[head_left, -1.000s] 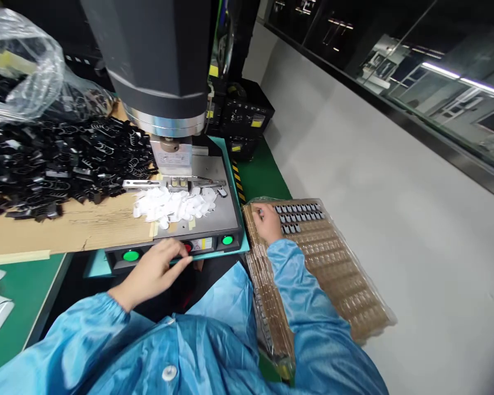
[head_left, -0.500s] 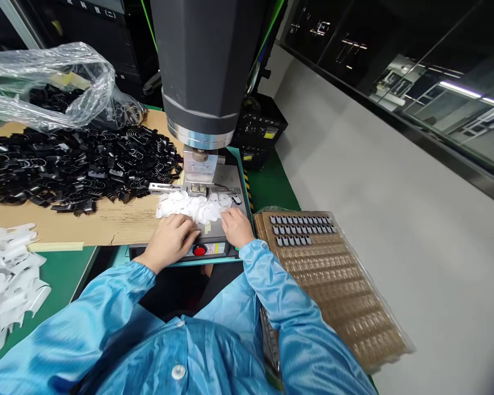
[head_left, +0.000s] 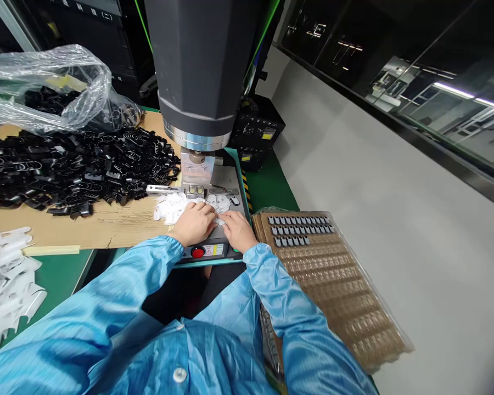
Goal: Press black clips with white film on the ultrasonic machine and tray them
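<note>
My left hand (head_left: pixel 195 223) is curled over the pile of thin white plastic pieces (head_left: pixel 167 207) on the machine's base. Its fingertips come close to those of my right hand (head_left: pixel 237 230), just in front of the metal fixture (head_left: pixel 195 190). A small bit of white shows between the two hands, where my right thumb and finger pinch a white piece (head_left: pixel 220 221). What my left fingers grip, if anything, is hidden beneath them. One dark, rounded part (head_left: pixel 234 201) lies at the right end of the pile.
Above the fixture hangs a large dark press head (head_left: pixel 195 71). Black clips (head_left: pixel 78 170) are heaped on cardboard at left, beside a clear plastic bag (head_left: pixel 86 82). More white pieces (head_left: pixel 8 280) lie far left. A tray (head_left: pixel 325 285) with grey parts stands right; a red button (head_left: pixel 197 252) sits in front.
My left hand has moved right and slightly forward over the white pieces, to meet my right hand. My right hand has shifted slightly back toward me. The view has shifted slightly.
</note>
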`<control>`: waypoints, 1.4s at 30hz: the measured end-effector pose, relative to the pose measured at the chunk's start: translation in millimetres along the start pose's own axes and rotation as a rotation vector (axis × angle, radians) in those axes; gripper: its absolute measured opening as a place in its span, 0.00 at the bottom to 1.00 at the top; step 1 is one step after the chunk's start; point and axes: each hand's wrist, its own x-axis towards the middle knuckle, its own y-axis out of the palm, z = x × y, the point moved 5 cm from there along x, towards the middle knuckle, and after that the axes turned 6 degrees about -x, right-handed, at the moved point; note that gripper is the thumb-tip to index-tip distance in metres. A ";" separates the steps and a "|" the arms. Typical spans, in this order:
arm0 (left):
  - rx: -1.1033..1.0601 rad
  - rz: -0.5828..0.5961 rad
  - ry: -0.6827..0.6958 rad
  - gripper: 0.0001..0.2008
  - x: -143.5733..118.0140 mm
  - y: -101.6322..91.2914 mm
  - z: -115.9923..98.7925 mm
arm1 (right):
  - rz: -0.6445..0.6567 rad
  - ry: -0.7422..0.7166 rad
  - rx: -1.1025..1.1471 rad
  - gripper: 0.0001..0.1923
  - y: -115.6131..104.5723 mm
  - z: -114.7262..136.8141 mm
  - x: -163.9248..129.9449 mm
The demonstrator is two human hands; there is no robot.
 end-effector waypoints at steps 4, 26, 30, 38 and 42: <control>-0.007 0.017 0.014 0.14 6.7 1.5 3.2 | -0.019 -0.015 0.017 0.19 3.5 -9.0 0.7; -0.472 -0.335 -0.530 0.12 -27.6 -36.4 90.1 | -0.093 -0.004 0.016 0.16 0.1 -17.6 14.6; -0.373 -0.317 -0.483 0.17 -27.8 -43.0 104.5 | -0.209 -0.010 0.077 0.14 -7.9 -8.9 24.9; 0.039 -0.100 -0.286 0.21 6.1 -39.2 98.8 | -0.202 0.030 0.039 0.20 4.7 0.6 79.5; 0.190 -0.065 -0.259 0.22 8.2 -42.7 88.3 | -0.159 0.023 -0.043 0.21 16.0 6.1 103.5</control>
